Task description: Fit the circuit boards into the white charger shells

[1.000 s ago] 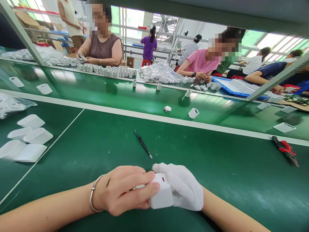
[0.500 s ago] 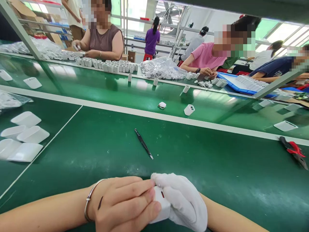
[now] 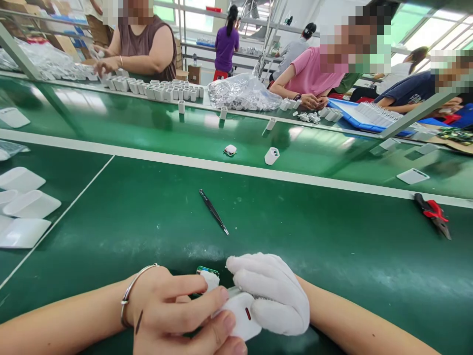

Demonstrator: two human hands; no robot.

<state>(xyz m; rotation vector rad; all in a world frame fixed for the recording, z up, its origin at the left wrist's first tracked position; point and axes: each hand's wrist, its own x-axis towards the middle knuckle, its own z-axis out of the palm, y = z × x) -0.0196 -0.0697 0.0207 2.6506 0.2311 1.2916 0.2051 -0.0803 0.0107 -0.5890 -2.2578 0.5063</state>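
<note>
A white plastic casing (image 3: 242, 318) with a rounded front and a small dark red slot sits low in the view, between both hands. My left hand (image 3: 177, 310), bare with a silver bangle, grips it from the left with curled fingers. My right hand (image 3: 271, 296), in a white glove, wraps its fingers over the casing's right side. Just behind the left fingers, a green circuit board with a white block (image 3: 210, 280) shows; whether those fingers hold it I cannot tell. Black tweezers (image 3: 213, 212) lie on the green bench beyond the hands.
Red-and-black pliers (image 3: 432, 214) lie at the right. White shells (image 3: 27, 203) are grouped at the left. Past a white strip (image 3: 177, 162), a green belt carries a small board (image 3: 230, 150) and a white casing (image 3: 272, 156). Co-workers sit along the far side.
The casing has turned so more of its slotted face shows. The circuit board has come into sight behind my left fingers. Belt parts and tools appear farther left as the view shifts.
</note>
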